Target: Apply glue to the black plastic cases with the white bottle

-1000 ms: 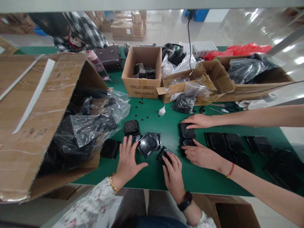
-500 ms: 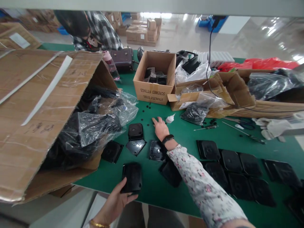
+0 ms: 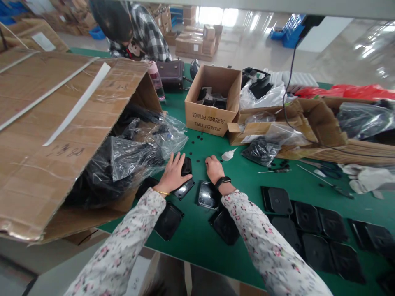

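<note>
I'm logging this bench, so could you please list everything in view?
Table: one, green, under everything.
Carton: one, brown, left, on its side.
Bags: several, clear, black parts inside, spilling from carton.
Box: one, brown, back centre, black parts inside.
Covers: many, black, flat, centre to right front.
Block: one, black, under left hand.
Bottle: one, white, lying beyond right hand.
Torn cartons: a few, brown, back right.
Co-worker: one, plaid shirt, far side.
Left hand: flat on block.
Right hand: fingertips on table, watch at wrist.

Green table (image 3: 243,176); glossy pale floor (image 3: 339,53); stacked cartons (image 3: 197,43) behind.
</note>
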`<state>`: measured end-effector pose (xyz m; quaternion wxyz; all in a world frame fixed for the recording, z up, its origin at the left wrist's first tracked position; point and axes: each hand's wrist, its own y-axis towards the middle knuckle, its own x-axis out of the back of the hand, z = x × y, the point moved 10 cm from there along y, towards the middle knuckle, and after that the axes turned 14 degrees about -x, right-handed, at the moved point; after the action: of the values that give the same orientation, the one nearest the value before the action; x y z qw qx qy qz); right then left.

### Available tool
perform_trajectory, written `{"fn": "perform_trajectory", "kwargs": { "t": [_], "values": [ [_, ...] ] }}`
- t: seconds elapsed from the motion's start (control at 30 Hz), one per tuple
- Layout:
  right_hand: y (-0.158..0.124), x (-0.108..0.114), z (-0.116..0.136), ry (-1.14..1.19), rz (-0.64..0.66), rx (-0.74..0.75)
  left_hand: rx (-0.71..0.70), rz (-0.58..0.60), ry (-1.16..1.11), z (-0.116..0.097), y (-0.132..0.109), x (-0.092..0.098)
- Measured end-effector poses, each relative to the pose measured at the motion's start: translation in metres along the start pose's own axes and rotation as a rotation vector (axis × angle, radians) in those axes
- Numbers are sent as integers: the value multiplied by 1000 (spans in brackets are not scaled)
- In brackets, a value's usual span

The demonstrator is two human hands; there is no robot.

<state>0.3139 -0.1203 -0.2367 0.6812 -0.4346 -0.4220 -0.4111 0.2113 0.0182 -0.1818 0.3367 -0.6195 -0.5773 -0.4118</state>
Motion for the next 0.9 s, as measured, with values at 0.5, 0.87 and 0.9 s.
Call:
{"fn": "perform_trajectory", "kwargs": {
  "t": [0.5,0.87,0.9],
  "values": [
    [-86,44,-74,542,-230,-100,70,-96,265,6,1,5],
    [-249,0,-102,196,-101,-123,-331,-7,199,-76,-159,-32],
    [-247,-6,-99,179,-70,-101,-355,-14,200,-77,-170,-39]
  ]
}}
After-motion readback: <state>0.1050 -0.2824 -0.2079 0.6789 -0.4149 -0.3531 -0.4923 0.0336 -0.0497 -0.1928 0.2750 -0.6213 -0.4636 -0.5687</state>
